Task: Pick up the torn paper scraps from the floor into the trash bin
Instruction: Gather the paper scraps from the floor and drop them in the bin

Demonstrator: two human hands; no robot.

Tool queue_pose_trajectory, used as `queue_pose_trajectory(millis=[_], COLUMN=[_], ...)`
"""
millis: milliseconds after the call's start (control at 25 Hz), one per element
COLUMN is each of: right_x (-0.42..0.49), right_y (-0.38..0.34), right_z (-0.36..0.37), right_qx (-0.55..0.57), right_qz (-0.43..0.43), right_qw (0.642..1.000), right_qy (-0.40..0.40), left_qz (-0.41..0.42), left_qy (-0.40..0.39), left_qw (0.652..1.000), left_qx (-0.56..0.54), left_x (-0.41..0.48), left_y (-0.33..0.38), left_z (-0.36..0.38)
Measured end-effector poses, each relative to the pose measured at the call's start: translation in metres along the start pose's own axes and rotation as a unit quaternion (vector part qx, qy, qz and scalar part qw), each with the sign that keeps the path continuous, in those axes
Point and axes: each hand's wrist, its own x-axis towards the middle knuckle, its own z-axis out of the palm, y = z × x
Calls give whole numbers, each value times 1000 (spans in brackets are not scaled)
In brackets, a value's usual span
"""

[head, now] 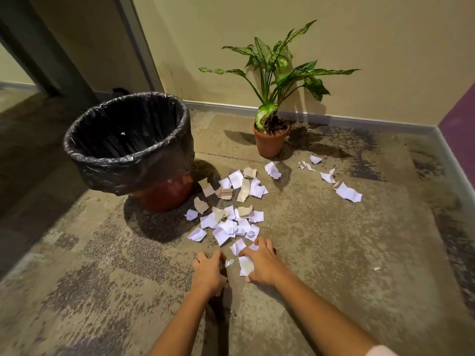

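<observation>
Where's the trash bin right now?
In the head view the trash bin stands on the floor at upper left, just left of the paper scraps, with the potted plant farther right by the wall.

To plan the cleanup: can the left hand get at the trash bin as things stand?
Probably yes: the trash bin stands open ahead-left of the left hand; only bare floor lies between.

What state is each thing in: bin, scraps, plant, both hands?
trash bin: upright, open, black liner, one small white bit inside.
potted plant: upright against the wall.
paper scraps: scattered on the floor, most beside the bin, a few by the plant.
left hand: fingers curled at the floor; grip unclear.
right hand: fingers curled round some scraps.
</observation>
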Motion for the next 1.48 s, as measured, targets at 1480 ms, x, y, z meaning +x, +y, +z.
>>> queue_pose_trajectory(millis=[1480], right_x=[94], right_y=[5], right_z=[-38], right_qx=[65], right_qz=[18], right_qw=[997], right_qy=[31], left_qz=[103], left_qy=[90], left_qw=[956], left_qx=[-260], left_x=[53], left_y=[-2], left_z=[-32])
